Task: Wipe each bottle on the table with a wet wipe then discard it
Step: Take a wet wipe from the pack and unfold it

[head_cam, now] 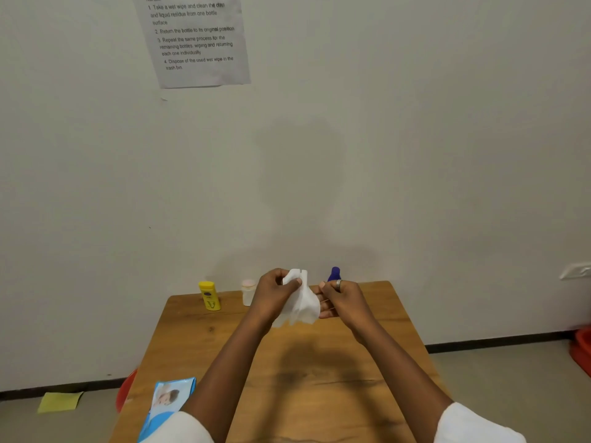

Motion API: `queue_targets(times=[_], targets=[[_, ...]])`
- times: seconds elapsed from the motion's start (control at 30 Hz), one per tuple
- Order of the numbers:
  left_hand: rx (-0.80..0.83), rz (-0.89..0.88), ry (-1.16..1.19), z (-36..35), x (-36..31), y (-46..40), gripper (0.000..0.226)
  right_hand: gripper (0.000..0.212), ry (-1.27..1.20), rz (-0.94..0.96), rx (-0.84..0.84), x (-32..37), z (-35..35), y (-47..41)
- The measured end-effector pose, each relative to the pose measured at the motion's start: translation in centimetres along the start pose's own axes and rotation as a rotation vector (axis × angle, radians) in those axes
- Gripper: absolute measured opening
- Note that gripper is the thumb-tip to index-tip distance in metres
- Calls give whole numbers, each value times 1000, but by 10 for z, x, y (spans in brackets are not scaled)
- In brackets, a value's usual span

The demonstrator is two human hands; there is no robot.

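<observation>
A white wet wipe (302, 303) hangs above the far half of the wooden table (307, 372), held between both hands. My left hand (275, 290) pinches its top edge. My right hand (340, 297), with a ring on one finger, grips its right side. Along the table's far edge stand a yellow bottle (209, 295), a small clear bottle with a pale cap (248, 292) and a purple bottle (334, 274), which my right hand partly hides.
A blue wet-wipe pack (168, 401) lies at the table's near left edge. A red bin (126, 390) sits on the floor to the left, next to a yellow cloth (60, 401). Another red object (582, 350) is at the far right. An instruction sheet (195, 39) hangs on the wall.
</observation>
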State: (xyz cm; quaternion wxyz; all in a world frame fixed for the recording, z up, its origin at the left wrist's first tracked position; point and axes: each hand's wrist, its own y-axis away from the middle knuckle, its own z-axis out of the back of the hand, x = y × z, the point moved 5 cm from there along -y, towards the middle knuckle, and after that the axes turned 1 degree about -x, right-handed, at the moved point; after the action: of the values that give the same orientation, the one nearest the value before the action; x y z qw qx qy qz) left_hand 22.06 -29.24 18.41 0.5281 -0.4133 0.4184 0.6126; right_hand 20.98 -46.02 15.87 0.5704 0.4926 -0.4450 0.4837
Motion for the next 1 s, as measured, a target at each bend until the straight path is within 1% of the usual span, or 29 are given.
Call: queue_targets(times=[0.1,0.23,0.3,0.33,0.43,0.5,0.6,0.7,0.87,0.9,0.93,1.0], targets=[[22,-83,-75,3,-10,1,14,18,-75,0,32,4,0,1],[39,-127,-67,6,-19,2,13,18,-113,-15,47,5,4,-2],[63,-125,13,12,-23,3,11,19,-172,-21,67,10,11,-1],[81,-106,79,16,-24,4,12,21,-239,-25,101,14,15,1],[161,-24,296,26,-25,3,24,29,-504,-29,217,22,29,2],[213,6,382,28,-24,2,30,30,-581,-20,222,24,37,3],[236,31,428,27,-21,2,31,23,-576,12,132,20,44,0],[237,32,412,25,-15,2,31,20,-609,13,64,11,49,-3],[255,36,326,27,-7,5,27,20,-289,-50,82,-1,41,3],[269,27,312,27,-11,6,26,21,-290,-44,106,1,41,4],[285,10,309,28,-19,8,24,23,-353,-30,144,6,43,5],[331,-42,326,31,-46,13,24,30,-590,-7,236,18,50,6]])
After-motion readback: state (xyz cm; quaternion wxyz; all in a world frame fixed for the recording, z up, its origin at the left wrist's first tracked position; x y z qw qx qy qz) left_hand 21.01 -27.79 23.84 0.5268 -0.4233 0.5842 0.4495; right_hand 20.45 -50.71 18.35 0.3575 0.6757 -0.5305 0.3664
